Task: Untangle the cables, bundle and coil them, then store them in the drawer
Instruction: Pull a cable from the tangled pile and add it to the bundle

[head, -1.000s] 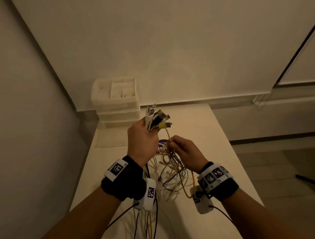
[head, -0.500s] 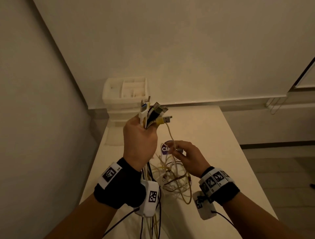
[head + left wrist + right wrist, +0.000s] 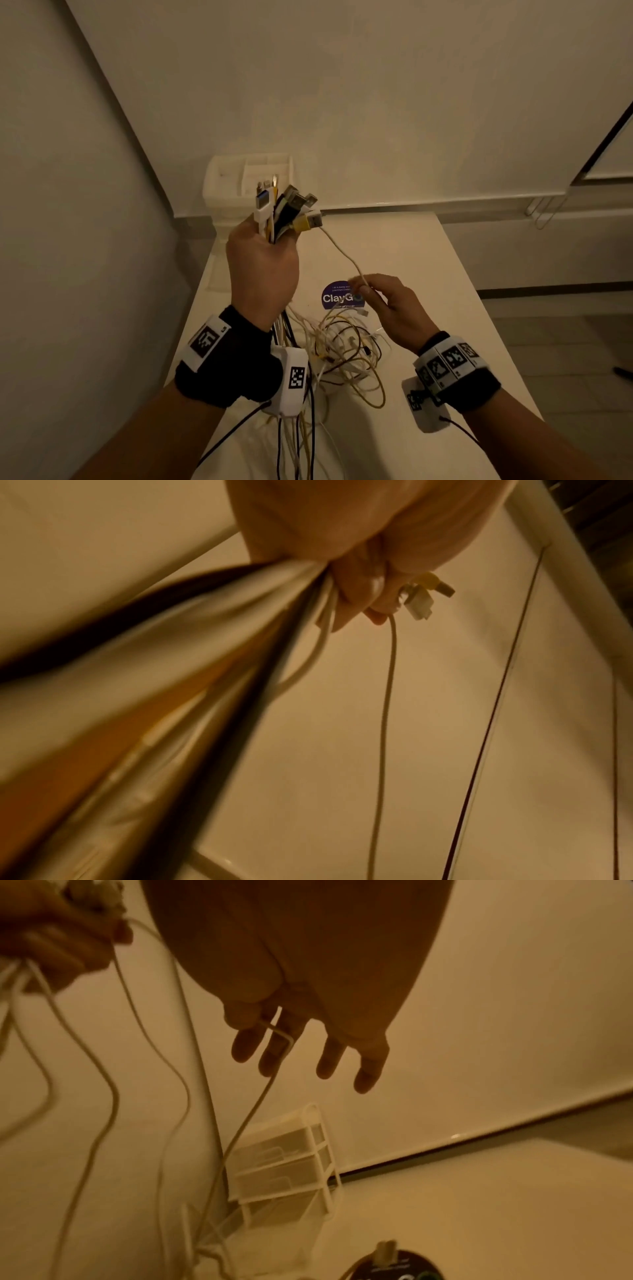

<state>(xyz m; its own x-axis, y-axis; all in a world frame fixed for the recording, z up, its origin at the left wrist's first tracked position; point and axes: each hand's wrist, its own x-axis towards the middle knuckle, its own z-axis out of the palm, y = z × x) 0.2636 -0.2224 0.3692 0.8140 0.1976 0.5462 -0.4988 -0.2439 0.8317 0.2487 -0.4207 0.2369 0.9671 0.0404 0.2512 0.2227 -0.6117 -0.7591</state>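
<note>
Compared with a second ago, the left hand (image 3: pixel 262 270) is now sitting higher in the head view, its fist lifted to the centre of the frame in front of the drawer unit (image 3: pixel 239 178), and the right hand (image 3: pixel 394 308) has drawn away to the right, so the pale cable (image 3: pixel 342 250) between the two hands is now stretching out in a long slanting line instead of a short bend. The left grip is wrapping tightly round a bunch of cables (image 3: pixel 346 349), with their plug ends (image 3: pixel 284 209) fanning upward out of the fist: flat white plastic ones, black ones with metal tips and one yellow one. The left wrist view is showing the curled fingers (image 3: pixel 356 599) squeezing round smooth cords, white, black and orange-brown, which are blurring toward the lower left of the frame. The right grip is narrow, thumb and forefinger pinching the thin pale cable, while the other fingers (image 3: pixel 368 1069) are hanging loose and nearly straight in the right wrist view. Below the hands, the rest of the cables are lying in a loose tangle of thin white, yellow and dark loops on the smooth white table (image 3: pixel 445 267), at the lower centre of the head view. Just beyond the tangle, a round purple sticker (image 3: pixel 337 296) with white lettering is lying flat on the table. The drawer unit is standing at the table's far left corner, a ribbed, translucent white plastic stack with a divided tray on top.
</note>
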